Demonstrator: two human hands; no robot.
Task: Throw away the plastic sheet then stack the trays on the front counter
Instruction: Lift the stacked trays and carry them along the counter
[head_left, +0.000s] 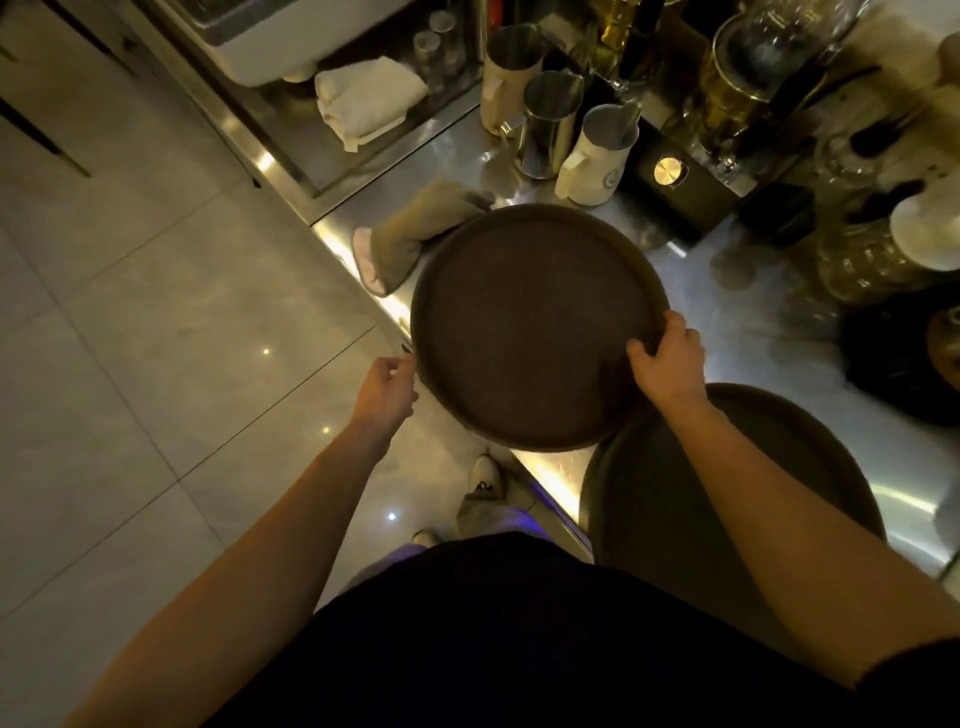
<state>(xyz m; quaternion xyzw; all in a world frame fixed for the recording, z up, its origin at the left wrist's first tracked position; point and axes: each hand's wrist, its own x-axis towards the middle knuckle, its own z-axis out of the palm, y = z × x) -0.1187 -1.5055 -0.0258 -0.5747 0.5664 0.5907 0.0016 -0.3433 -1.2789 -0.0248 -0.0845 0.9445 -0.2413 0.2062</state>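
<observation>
A round dark brown tray (524, 322) hangs partly over the edge of the steel counter (737, 332). My right hand (667, 358) grips its near right rim, thumb on top. At the tray's left rim my left hand (387, 387) is curled, fingertips touching or nearly touching the edge. A second round dark tray (649, 499) lies on the counter closer to me, below my right forearm, which covers part of it. No plastic sheet is in view.
A folded grey cloth (415, 234) lies on the counter beside the tray's far left rim. Metal pitchers (550, 124) and a white pitcher (597, 156) stand behind, with glass jars (862, 260) at right. A sunken tray holds a white towel (363, 98). Tiled floor (156, 312) lies left.
</observation>
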